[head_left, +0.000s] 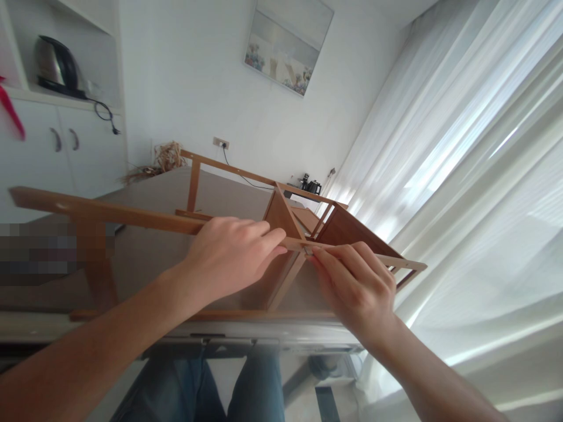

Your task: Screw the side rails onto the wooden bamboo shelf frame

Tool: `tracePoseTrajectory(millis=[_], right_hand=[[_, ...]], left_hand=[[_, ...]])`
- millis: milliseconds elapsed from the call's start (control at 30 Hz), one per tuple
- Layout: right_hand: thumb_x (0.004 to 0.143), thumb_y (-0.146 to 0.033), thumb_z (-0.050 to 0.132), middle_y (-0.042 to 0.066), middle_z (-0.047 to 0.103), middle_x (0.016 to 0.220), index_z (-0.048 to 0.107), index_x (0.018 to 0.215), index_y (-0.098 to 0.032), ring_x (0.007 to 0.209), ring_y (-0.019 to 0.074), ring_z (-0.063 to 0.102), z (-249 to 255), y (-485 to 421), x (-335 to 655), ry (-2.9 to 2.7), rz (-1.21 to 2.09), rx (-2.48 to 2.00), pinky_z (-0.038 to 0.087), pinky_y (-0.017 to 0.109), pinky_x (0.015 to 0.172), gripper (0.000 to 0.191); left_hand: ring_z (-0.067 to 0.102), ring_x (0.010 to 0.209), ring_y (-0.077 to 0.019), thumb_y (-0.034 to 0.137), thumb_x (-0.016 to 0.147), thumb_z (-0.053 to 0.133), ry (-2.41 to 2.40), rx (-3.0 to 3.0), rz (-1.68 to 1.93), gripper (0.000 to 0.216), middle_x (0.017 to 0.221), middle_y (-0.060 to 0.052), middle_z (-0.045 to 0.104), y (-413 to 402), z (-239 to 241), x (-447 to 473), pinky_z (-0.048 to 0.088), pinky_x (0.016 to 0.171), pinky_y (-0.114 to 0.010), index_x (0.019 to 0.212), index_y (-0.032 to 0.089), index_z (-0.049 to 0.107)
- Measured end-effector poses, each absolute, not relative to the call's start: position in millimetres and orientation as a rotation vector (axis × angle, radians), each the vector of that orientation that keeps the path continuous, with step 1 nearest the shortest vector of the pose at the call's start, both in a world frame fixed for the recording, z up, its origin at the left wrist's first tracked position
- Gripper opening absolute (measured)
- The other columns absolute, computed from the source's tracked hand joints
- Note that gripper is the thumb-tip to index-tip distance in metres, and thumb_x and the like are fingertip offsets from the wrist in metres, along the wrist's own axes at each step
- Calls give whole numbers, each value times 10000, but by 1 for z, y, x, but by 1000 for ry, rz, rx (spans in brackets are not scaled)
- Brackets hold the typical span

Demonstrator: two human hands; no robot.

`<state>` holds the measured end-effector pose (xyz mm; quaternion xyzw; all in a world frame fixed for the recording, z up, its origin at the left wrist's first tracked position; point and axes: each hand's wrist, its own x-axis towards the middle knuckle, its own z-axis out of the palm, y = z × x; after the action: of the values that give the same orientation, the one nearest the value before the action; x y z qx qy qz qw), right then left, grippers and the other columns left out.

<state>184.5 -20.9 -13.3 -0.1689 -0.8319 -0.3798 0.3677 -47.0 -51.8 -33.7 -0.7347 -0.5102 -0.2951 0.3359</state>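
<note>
A brown wooden shelf frame (127,215) lies on its side on a grey-topped table, its slats and cross panels standing up between two long rails. My left hand (235,249) is closed over the near upper rail, left of the place where a cross panel (288,275) meets it. Just right of that joint, my right hand (356,287) pinches a small, thin metal piece (307,250) against the rail. It looks like a screw or a hex key, but my fingertips cover most of it.
The grey tabletop (162,187) reaches back towards dried plant stalks (169,158). A kettle (57,64) stands in a white cabinet at left. White curtains (475,205) hang close on the right. Black appliances (313,186) sit at the back, with a wall socket (220,142) nearby.
</note>
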Motion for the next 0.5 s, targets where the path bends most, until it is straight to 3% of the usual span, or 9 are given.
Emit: tracePoseTrajectory(millis=[500], right_hand=[[901, -84, 728, 51, 750, 891, 717, 1054, -179, 797, 195, 623, -16, -13, 188, -2181, -947, -418, 505, 341, 649, 181]], left_hand=[[642, 628, -210, 393, 1012, 526, -1321, -1909, -753, 231, 682, 2, 636, -51, -35, -48, 236, 540, -341, 884, 252, 656]])
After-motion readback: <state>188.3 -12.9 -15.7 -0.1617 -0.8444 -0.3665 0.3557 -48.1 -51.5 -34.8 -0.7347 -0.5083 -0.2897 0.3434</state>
